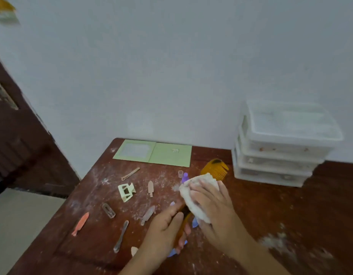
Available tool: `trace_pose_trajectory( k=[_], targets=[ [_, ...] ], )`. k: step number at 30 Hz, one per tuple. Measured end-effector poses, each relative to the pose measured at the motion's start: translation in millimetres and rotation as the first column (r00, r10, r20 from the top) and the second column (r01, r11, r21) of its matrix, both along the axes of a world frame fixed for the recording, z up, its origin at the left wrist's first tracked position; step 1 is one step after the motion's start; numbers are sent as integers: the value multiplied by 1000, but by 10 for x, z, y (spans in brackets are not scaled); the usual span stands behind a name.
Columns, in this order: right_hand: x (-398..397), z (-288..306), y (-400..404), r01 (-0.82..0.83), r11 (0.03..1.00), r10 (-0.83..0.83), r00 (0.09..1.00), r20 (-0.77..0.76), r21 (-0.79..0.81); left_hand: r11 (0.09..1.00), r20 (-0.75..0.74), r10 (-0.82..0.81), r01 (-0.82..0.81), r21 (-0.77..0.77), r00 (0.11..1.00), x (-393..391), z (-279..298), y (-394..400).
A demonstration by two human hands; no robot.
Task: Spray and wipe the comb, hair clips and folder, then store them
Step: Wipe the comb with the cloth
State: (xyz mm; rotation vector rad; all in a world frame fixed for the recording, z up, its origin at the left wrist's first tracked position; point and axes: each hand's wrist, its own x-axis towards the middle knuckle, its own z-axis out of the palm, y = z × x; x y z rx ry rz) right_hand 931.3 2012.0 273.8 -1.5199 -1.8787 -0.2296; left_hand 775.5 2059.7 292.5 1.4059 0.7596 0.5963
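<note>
A: Where is the comb?
B: The amber plastic comb (216,169) runs diagonally through the lower centre of the frame; its toothed end shows right of centre, above a crumpled white cloth (197,195). The left hand (165,229) grips its narrow handle, fingers (176,217) curled round it, thumb lying along the top.
A: And the right hand?
B: The right hand (215,207) presses the cloth down on the comb's middle, fingers spread over the bunched fabric and bent round it. The comb passes beneath them.
A: The other things?
B: A pale green card folder (153,152) lies open at the worktop's far edge. On the dusty brown wooden worktop (290,211), left of the hands, hair clips lie scattered: a mint claw clip (126,192), an orange one (80,223), a beige one (150,188). A small purple spray bottle (185,177) stands just behind the cloth, and a white plastic drawer unit (280,147) stands at right.
</note>
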Motion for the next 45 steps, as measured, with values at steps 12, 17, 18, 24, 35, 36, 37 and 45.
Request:
trace_pose_trajectory(
  k=[12, 17, 18, 24, 35, 36, 37, 45],
  targets=[
    [403, -38, -191, 353, 936, -345, 914, -214, 1, 984, -135, -92, 111, 141, 986, 38, -23, -377],
    [27, -241, -389, 47, 995, -46, 999, -17, 91, 991, -144, -86, 99, 91, 986, 38, -44, -351],
    [12, -261, -407, -1, 997, 2, 1000, -14, 76, 991, -143, -89, 103, 91, 986, 34, -52, -349],
    [407, -137, -349, 232, 973, -231, 965, -126, -5, 990, -115, -125, 132, 52, 985, -30, -76, -376],
    [304, 3, -509, 182, 975, -164, 977, -138, 126, 983, 34, -23, 29, -183, 999, -44, -36, -332],
    [252, -30, -482, 113, 988, -107, 992, -61, 110, 988, 35, -32, 37, -153, 999, -42, -36, -341],
    [245, -73, -457, 90, 992, -88, 996, -22, 84, 993, 27, -34, 37, -114, 999, -43, -37, -347],
    [511, -206, -791, 237, 958, -281, 887, -365, -163, 996, -25, 84, -84, 18, 996, -132, -47, -175]
  ],
)
